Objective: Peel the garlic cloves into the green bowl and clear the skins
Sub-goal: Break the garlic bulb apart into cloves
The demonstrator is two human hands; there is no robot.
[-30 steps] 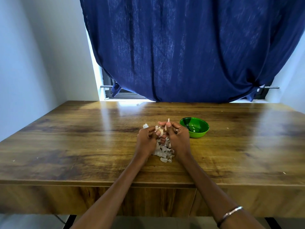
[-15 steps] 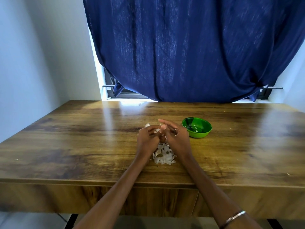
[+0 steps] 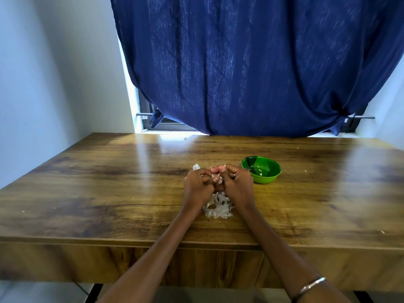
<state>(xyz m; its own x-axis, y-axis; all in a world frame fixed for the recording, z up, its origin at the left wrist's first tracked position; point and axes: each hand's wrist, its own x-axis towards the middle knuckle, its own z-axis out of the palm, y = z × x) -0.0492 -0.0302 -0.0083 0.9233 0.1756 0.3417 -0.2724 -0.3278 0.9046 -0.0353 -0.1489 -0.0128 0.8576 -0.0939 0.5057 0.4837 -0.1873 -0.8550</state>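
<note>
Daylight under curtain (image 3: 251,62), glare on table (image 3: 153,162), wide-angle bowing, soft edges

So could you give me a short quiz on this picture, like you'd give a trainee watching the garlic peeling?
1. True or false: the green bowl stands to the right of both hands.
2. Where does the pile of skins lie?
A. Inside the bowl
B. On the wooden table, near the front edge, between the wrists
C. On the windowsill
3. Fill in: the left hand and right hand are curled together round a garlic clove, and the right wrist wears a metal ______.

Key: 1 true; 2 B; 3 bangle.
</note>
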